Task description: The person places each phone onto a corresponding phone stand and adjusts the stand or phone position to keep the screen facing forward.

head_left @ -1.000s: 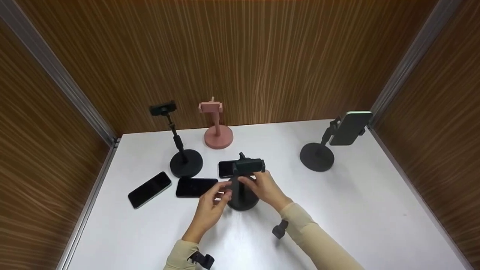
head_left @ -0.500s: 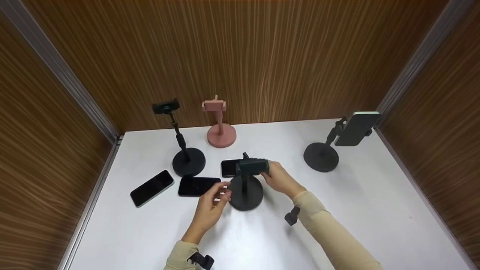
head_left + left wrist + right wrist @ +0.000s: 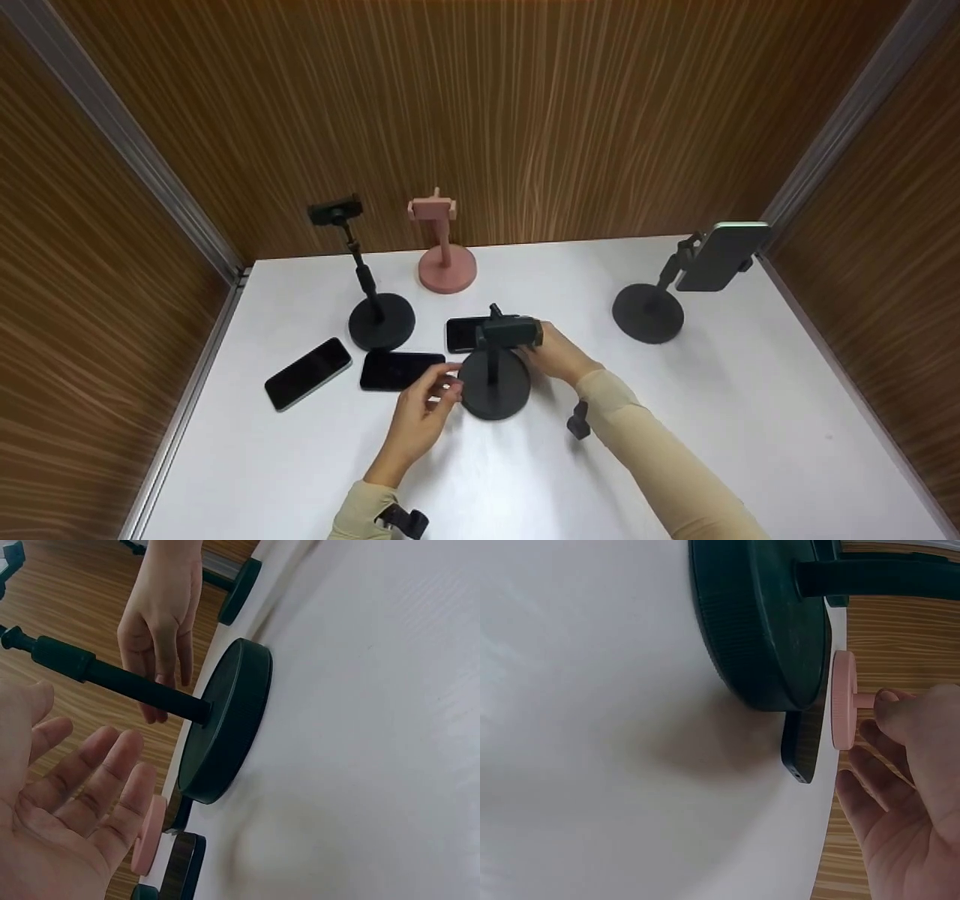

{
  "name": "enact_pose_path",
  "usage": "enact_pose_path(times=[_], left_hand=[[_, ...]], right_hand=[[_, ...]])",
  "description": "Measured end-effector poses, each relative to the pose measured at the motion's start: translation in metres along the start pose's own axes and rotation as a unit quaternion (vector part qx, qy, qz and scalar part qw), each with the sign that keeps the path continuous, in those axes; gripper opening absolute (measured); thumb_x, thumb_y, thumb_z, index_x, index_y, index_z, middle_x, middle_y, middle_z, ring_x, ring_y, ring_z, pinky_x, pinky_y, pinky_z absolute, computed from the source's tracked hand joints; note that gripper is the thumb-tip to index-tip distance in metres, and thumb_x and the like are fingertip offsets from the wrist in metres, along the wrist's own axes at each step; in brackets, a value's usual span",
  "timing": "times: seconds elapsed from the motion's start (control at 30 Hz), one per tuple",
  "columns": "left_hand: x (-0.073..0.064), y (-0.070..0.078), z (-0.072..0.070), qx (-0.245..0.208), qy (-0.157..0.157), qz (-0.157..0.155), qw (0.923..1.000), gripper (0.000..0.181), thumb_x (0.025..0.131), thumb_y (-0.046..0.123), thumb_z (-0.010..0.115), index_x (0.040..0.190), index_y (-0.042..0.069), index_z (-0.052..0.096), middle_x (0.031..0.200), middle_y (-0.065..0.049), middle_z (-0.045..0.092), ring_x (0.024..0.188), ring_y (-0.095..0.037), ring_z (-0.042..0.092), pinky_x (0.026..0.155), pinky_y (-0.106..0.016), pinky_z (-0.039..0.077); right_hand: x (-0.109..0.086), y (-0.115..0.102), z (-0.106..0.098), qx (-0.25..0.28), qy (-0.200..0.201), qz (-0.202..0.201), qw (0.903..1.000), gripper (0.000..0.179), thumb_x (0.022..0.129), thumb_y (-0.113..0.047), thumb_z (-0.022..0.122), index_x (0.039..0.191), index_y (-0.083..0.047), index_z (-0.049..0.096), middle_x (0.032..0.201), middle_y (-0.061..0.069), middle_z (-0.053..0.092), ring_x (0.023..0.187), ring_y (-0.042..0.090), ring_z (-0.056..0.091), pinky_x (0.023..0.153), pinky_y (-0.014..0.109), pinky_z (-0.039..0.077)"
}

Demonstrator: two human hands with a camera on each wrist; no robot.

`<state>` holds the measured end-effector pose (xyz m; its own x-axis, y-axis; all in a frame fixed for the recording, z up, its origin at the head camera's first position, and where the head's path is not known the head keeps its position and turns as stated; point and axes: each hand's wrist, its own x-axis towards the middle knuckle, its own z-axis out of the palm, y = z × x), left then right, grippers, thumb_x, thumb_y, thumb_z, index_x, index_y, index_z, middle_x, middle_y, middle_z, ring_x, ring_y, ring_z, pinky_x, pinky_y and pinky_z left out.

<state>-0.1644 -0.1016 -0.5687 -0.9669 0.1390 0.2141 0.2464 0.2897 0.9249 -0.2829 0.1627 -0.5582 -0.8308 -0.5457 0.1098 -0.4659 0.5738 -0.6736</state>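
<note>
The worktop (image 3: 675,420) is white, with a pink stand (image 3: 448,271) near its back edge and a near-black stand (image 3: 495,396) farther forward; sleeves (image 3: 664,461) are beige, the wall (image 3: 585,112) streaked brown

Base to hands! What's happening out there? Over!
Left hand and right hand empty, near front black phone stand. Stand upright, clamp unfilled. Smartphone behind, partly hidden by clamp in head view.

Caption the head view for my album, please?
Two hands flank a black phone stand, with a pink stand farther back.
</note>
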Motion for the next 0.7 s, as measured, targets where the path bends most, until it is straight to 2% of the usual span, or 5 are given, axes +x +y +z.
enact_pose_path(times=[0.13, 0.27, 0.37, 0.47, 0.7], left_hand=[[-0.001, -0.001, 0.001, -0.004, 0.0, -0.003, 1.0, 0.03, 0.108, 0.025, 0.067, 0.136, 0.014, 0.069, 0.116, -0.021, 0.076, 0.095, -0.026, 0.078, 0.078, -0.023, 0.061], [-0.001, -0.002, 0.002, -0.008, -0.003, -0.005, 1.0, 0.031, 0.108, 0.024, 0.067, 0.136, 0.012, 0.068, 0.117, -0.021, 0.077, 0.097, -0.033, 0.078, 0.078, -0.022, 0.061], [-0.002, -0.003, 0.003, -0.009, -0.006, -0.006, 0.9999, 0.033, 0.108, 0.025, 0.067, 0.137, 0.009, 0.068, 0.117, -0.022, 0.076, 0.098, -0.035, 0.078, 0.078, -0.021, 0.06], [-0.002, -0.004, 0.003, -0.01, -0.006, -0.009, 0.9999, 0.035, 0.108, 0.025, 0.067, 0.137, 0.005, 0.067, 0.117, -0.022, 0.076, 0.098, -0.035, 0.078, 0.079, -0.021, 0.06], [-0.002, -0.005, 0.004, -0.013, -0.012, -0.011, 0.9998, 0.037, 0.108, 0.025, 0.067, 0.138, 0.003, 0.065, 0.119, -0.022, 0.075, 0.099, -0.037, 0.078, 0.08, -0.021, 0.061]], right_hand=[[0.001, -0.001, 0.003, 0.008, -0.013, 0.029, 0.9995, 0.037, 0.112, -0.016, 0.055, 0.147, -0.01, 0.064, 0.147, 0.016, 0.067, 0.143, 0.037, 0.06, 0.126, 0.055, 0.042], [0.0, -0.001, 0.008, 0.014, -0.023, 0.04, 0.9988, 0.044, 0.114, -0.018, 0.05, 0.157, -0.013, 0.054, 0.158, 0.017, 0.058, 0.152, 0.037, 0.051, 0.13, 0.057, 0.034], [-0.002, 0.001, 0.01, -0.005, -0.029, 0.037, 0.9989, 0.046, 0.115, -0.014, 0.047, 0.161, -0.012, 0.048, 0.162, 0.019, 0.053, 0.154, 0.039, 0.047, 0.131, 0.057, 0.031], [-0.005, 0.004, 0.01, -0.027, -0.032, 0.035, 0.9985, 0.047, 0.114, -0.012, 0.047, 0.161, -0.011, 0.045, 0.162, 0.021, 0.053, 0.153, 0.04, 0.048, 0.131, 0.056, 0.032], [-0.006, 0.01, 0.013, -0.054, -0.04, 0.03, 0.9973, 0.043, 0.115, -0.017, 0.046, 0.158, -0.017, 0.047, 0.161, 0.019, 0.054, 0.153, 0.038, 0.049, 0.13, 0.056, 0.034]])
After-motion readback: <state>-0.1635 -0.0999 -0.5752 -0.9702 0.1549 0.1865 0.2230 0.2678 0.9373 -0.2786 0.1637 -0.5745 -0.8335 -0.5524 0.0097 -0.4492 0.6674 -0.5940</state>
